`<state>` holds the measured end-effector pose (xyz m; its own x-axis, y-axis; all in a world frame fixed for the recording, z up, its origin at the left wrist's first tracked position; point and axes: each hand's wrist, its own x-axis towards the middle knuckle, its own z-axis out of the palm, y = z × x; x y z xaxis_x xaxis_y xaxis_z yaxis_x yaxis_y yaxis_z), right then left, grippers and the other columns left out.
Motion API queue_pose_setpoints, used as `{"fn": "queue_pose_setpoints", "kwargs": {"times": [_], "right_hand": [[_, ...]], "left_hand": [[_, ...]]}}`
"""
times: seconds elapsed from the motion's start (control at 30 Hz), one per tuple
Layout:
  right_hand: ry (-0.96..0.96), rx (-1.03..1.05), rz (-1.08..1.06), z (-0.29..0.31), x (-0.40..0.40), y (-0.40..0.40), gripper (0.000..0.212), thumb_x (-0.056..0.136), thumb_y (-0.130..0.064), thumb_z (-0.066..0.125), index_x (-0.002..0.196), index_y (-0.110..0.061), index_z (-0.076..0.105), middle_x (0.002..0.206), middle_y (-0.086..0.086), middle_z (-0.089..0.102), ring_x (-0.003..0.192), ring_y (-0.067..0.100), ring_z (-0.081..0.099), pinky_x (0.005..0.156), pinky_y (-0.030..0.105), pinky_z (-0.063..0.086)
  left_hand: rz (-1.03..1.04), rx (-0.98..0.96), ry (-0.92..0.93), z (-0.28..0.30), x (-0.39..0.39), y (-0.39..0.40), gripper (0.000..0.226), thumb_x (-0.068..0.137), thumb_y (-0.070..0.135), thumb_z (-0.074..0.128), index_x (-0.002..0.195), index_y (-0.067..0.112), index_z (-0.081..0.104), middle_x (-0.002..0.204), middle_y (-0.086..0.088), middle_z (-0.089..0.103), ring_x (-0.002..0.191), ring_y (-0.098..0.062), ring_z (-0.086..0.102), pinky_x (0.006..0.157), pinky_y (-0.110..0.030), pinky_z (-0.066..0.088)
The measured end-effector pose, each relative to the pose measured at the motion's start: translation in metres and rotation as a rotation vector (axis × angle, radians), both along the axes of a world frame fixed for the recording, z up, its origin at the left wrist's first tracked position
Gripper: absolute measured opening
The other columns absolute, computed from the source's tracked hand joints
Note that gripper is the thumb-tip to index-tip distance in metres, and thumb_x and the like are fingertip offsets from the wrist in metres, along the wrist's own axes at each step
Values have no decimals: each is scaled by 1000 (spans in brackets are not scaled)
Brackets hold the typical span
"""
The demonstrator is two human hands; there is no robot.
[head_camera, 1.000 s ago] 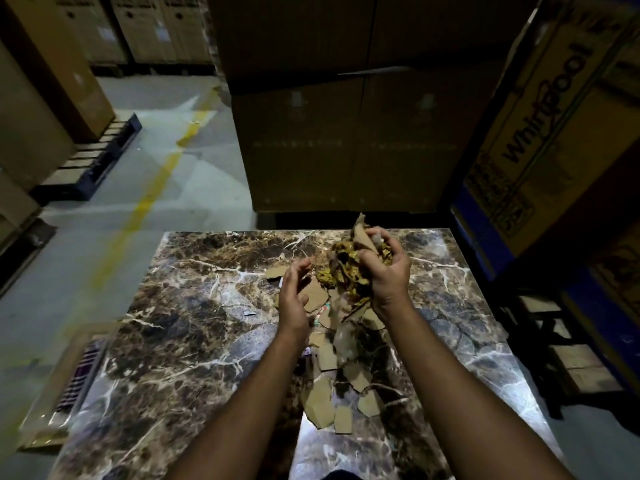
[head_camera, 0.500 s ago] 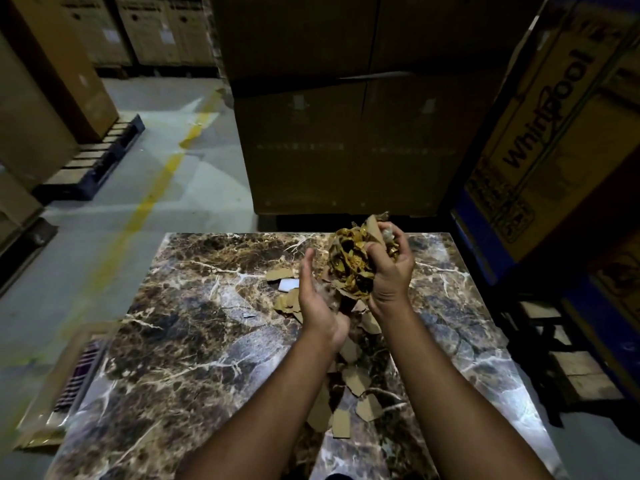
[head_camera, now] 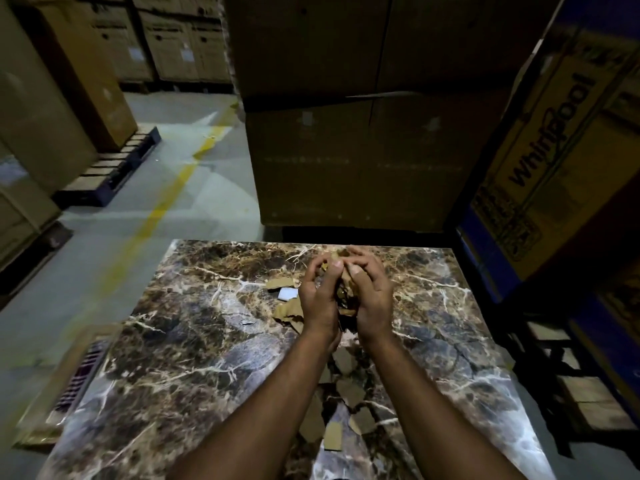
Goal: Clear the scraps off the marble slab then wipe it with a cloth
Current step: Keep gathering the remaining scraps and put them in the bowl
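Note:
The brown veined marble slab fills the lower half of the view. My left hand and my right hand are cupped together above its far middle, closed around a bundle of cardboard scraps that peeks out between the palms. Loose cardboard pieces and a small white scrap lie on the slab just left of my hands. More flat cardboard scraps lie between my forearms toward the near edge. No cloth is visible.
Tall cardboard boxes stand right behind the slab, and a printed appliance carton rises at the right. A flat cardboard tray lies on the floor by the slab's left edge. Pallets with boxes line the left aisle.
My left hand has come up from the slab and closed against the right hand, so both now enclose the scrap bundle. The bundle, earlier sticking out above the right hand, is mostly hidden.

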<state>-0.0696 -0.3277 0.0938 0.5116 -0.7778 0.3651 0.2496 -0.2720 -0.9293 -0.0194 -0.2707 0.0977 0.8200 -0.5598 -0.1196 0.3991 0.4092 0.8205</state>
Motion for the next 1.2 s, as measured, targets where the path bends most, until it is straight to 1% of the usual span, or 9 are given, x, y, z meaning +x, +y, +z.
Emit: {"fn": "queue_pose_setpoints", "kwargs": {"times": [0.1,0.2,0.33,0.43,0.6,0.73,0.87,1.0,1.2], "right_hand": [[21,30,-1,2,-4,4,13,89,-45,59,94,-42,71,134,-16,61,130,8,54,105,36,45],[-20,-9,27,10,-8,10,16,89,-41,61,99,-33,69,115,-26,68,114,-1,61,94,17,48],[-57,-7,111,9,-14,13,17,91,-34,64,106,-30,71,108,-13,72,106,14,68,89,26,54],[-49,0,173,0,-13,22,19,92,-31,64,107,-25,73,109,-9,72,107,14,67,90,25,53],[-37,25,287,-9,4,69,30,92,-34,63,108,-12,74,110,4,72,108,20,67,93,37,54],[-45,72,425,-7,18,137,20,92,-33,64,107,-24,73,111,3,73,109,23,68,94,45,55],[-52,58,615,-8,32,218,19,94,-28,64,108,-20,74,109,4,73,107,28,69,93,52,55],[-45,89,791,-11,31,320,17,93,-20,64,105,-15,74,107,6,74,105,24,69,91,41,55],[4,92,1012,-22,-1,497,23,92,-29,63,107,-16,75,109,3,75,108,24,69,95,42,54]], "left_hand": [[35,14,-67,1,-3,0,25,76,30,80,97,20,71,97,-11,72,86,-23,69,69,-32,57],[110,11,-75,0,-9,2,38,72,30,78,104,12,69,95,-11,72,86,-22,70,69,-31,58],[210,42,-79,-4,-19,8,42,67,41,78,101,16,70,98,-12,72,88,-24,70,72,-32,57],[295,55,-99,-7,-22,20,37,68,41,76,96,18,70,92,-6,73,85,-21,70,71,-32,56],[495,91,-141,-10,-14,72,25,69,41,74,89,25,74,92,-5,71,87,-19,67,76,-33,55],[674,82,-127,-8,-9,139,23,69,36,77,86,21,73,84,-3,73,82,-20,68,75,-34,55],[883,62,-85,-4,-11,222,25,68,30,78,87,16,70,78,2,73,75,-13,68,69,-25,55],[1085,65,-53,-6,-22,323,39,61,39,77,90,14,70,81,0,73,78,-16,68,73,-29,56],[1276,138,-53,-22,-66,500,21,70,36,77,81,18,71,78,-1,70,78,-19,64,76,-36,51]]}}
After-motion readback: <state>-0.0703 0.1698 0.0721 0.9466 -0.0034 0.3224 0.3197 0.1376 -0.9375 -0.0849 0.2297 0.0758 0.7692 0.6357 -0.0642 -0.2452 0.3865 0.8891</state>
